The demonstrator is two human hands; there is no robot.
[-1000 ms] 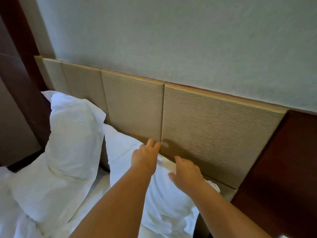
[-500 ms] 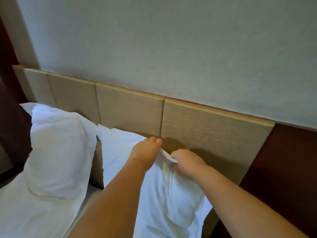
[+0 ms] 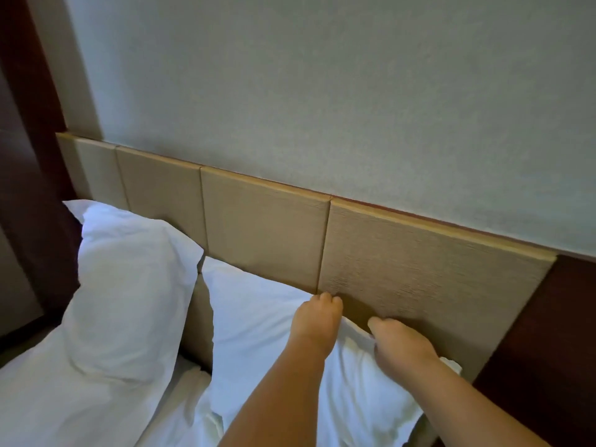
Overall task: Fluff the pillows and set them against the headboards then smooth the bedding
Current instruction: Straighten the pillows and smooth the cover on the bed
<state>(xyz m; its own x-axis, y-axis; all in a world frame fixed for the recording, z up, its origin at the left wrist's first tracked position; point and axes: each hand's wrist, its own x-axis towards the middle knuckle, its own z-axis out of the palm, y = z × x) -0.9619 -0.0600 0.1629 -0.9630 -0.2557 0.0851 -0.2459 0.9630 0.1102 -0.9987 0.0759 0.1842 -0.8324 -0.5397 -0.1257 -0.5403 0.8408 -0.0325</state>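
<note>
Two white pillows stand against a beige panelled headboard. The right pillow leans upright on the panels, and both my hands hold its top edge. My left hand curls over the top seam near the middle. My right hand pinches the cloth near the pillow's right corner. The left pillow stands taller and slumps towards the left, untouched. White bedding lies rumpled below between the pillows.
Dark wooden panels flank the headboard on the right and on the left. A pale textured wall rises above. A gap between the two pillows shows the headboard's lower part.
The view has swung and tilted slightly. My right hand went from resting open on the pillow to gripping its top edge; my left hand has stayed on the top seam.
</note>
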